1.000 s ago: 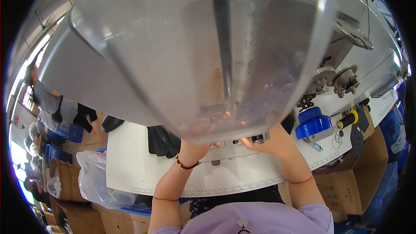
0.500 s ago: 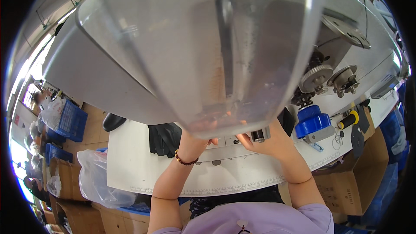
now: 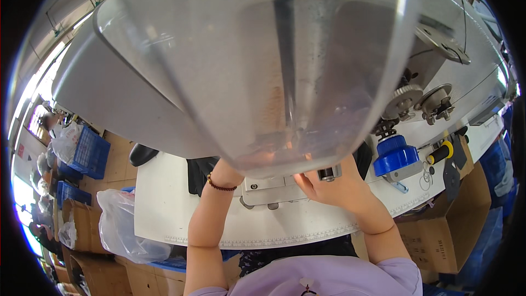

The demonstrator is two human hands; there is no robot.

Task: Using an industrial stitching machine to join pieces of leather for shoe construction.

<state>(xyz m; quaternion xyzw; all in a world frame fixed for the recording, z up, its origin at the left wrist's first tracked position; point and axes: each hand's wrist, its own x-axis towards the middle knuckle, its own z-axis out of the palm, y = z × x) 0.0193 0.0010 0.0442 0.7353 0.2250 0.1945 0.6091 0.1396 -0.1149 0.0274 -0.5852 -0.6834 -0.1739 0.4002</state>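
A grey sewing machine [image 3: 131,82] fills the upper view, with a clear plastic guard [image 3: 318,77] in front of it. My left hand [image 3: 229,174], with a beaded bracelet at its wrist, reaches under the guard's lower edge beside black gloves [image 3: 196,178]. Its fingers are hidden behind the hazy plastic. My right hand [image 3: 335,187] is on the other side, near a small metal cylinder [image 3: 326,174]. Its thumb side shows, while the other fingertips are blurred by the guard. Between the hands lies the machine's pale bed plate [image 3: 268,184]. What either hand holds cannot be seen.
The white table [image 3: 296,222] has a ruler along its front edge. To the right are a blue knob [image 3: 395,154], a yellow-black tool handle [image 3: 440,152] and an open carton [image 3: 466,225]. A plastic bag [image 3: 123,230] and a blue crate [image 3: 87,152] stand left.
My left hand has moved left and farther under the guard, covering more of the black gloves and uncovering the bed plate. My right hand has shifted only slightly.
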